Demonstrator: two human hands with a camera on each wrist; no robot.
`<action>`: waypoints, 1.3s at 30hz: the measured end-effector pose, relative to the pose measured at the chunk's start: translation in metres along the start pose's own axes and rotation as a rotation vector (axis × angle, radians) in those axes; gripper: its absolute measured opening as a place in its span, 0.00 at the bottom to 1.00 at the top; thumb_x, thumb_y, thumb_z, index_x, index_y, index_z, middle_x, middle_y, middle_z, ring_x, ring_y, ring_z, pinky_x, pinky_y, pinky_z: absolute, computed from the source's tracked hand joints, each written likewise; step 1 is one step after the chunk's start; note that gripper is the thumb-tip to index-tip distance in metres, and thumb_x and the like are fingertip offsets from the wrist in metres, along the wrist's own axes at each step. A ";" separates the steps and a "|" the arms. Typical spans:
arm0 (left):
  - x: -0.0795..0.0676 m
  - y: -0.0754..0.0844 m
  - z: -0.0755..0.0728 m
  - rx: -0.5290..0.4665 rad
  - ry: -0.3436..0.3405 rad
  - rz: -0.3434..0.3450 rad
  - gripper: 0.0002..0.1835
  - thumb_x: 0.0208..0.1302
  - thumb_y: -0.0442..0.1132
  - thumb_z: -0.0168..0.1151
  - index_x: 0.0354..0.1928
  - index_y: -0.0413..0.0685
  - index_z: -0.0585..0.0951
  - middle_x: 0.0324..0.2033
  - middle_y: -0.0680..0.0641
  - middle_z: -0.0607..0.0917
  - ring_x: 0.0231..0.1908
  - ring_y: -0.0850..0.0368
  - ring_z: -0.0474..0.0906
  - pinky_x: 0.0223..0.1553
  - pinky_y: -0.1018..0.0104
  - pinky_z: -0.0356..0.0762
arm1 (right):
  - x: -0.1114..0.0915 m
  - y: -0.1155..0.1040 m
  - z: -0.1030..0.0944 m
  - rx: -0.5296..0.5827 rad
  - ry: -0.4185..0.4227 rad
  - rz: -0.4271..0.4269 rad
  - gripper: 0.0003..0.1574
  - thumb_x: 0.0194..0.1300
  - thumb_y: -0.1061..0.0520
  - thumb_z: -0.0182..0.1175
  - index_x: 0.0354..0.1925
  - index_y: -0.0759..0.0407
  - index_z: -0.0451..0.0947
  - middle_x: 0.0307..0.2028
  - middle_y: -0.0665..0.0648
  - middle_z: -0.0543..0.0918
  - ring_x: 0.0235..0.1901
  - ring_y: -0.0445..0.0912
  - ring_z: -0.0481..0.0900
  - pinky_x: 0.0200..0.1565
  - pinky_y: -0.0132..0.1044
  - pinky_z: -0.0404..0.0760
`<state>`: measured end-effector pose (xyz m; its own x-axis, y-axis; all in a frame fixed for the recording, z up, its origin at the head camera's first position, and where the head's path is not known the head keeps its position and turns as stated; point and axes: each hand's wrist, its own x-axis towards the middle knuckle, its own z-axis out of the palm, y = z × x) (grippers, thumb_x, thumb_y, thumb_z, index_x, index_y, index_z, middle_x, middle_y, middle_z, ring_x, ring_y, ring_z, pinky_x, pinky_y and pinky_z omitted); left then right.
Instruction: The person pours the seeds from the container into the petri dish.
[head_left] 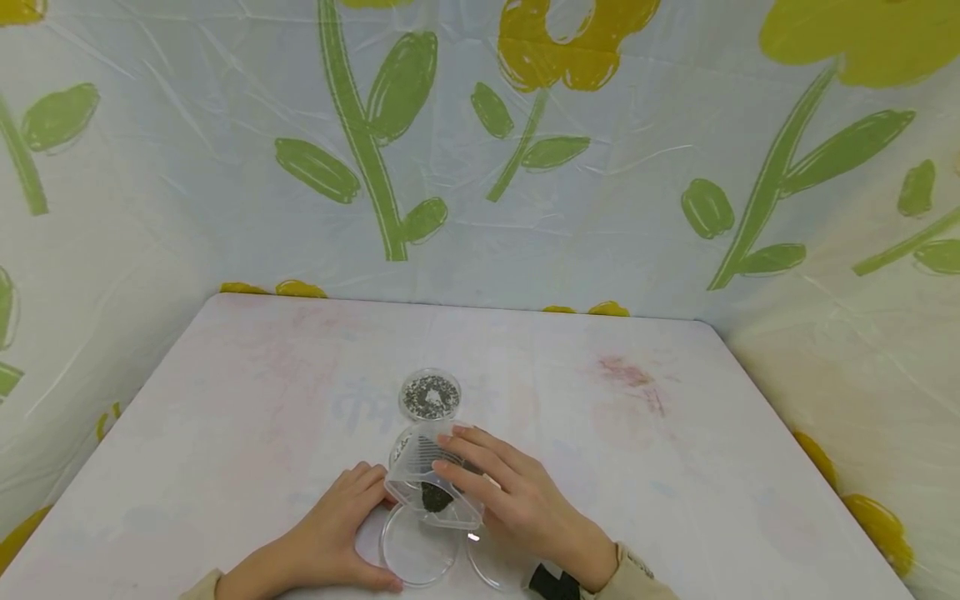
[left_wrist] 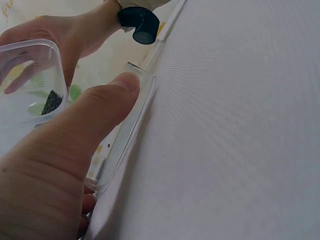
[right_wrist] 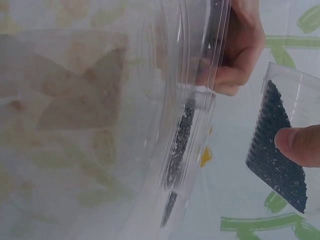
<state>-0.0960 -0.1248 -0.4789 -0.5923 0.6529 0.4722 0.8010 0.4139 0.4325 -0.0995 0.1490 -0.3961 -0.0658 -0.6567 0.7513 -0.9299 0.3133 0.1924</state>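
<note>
My right hand (head_left: 525, 504) holds a clear plastic container (head_left: 401, 492) tilted toward me, above the dishes. Dark granules (right_wrist: 277, 150) lie in it, slanted against one side in the right wrist view. Nearer me, my left hand (head_left: 322, 529) grips a clear round dish (head_left: 420, 552) by its rim, thumb on the near side and fingers on the far side. The thumb (left_wrist: 117, 92) presses the dish edge in the left wrist view. No granules show in this dish; the container hides its far edge.
A round dish with dark and white granules (head_left: 431, 397) stands farthest back. Another dish with granules (head_left: 397, 452) is partly hidden behind the container. A clear dish (head_left: 483, 560) lies under my right wrist. Flowered sheets (head_left: 615, 208) wall in the white table (head_left: 247, 417).
</note>
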 end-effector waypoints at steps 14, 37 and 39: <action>0.001 0.001 -0.002 -0.005 -0.002 0.018 0.39 0.40 0.73 0.73 0.53 0.67 0.73 0.48 0.66 0.72 0.45 0.69 0.64 0.43 0.72 0.63 | 0.000 -0.002 -0.001 0.008 -0.014 -0.009 0.28 0.66 0.73 0.39 0.61 0.68 0.73 0.61 0.68 0.76 0.60 0.59 0.74 0.61 0.43 0.73; 0.001 0.002 -0.003 -0.014 -0.002 0.022 0.37 0.39 0.73 0.74 0.48 0.64 0.75 0.47 0.66 0.71 0.45 0.68 0.64 0.44 0.70 0.64 | 0.001 -0.001 0.000 -0.006 -0.017 0.003 0.23 0.72 0.71 0.42 0.60 0.67 0.74 0.61 0.67 0.76 0.58 0.59 0.76 0.61 0.42 0.73; 0.001 0.002 -0.003 -0.014 -0.003 0.030 0.37 0.39 0.73 0.74 0.48 0.63 0.75 0.47 0.65 0.71 0.45 0.67 0.64 0.44 0.70 0.64 | 0.001 -0.001 0.000 -0.007 -0.017 0.004 0.23 0.73 0.70 0.42 0.60 0.67 0.74 0.61 0.67 0.76 0.58 0.59 0.76 0.61 0.42 0.73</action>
<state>-0.0957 -0.1252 -0.4752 -0.5679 0.6664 0.4831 0.8170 0.3852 0.4291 -0.0982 0.1480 -0.3953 -0.0756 -0.6671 0.7411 -0.9273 0.3203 0.1938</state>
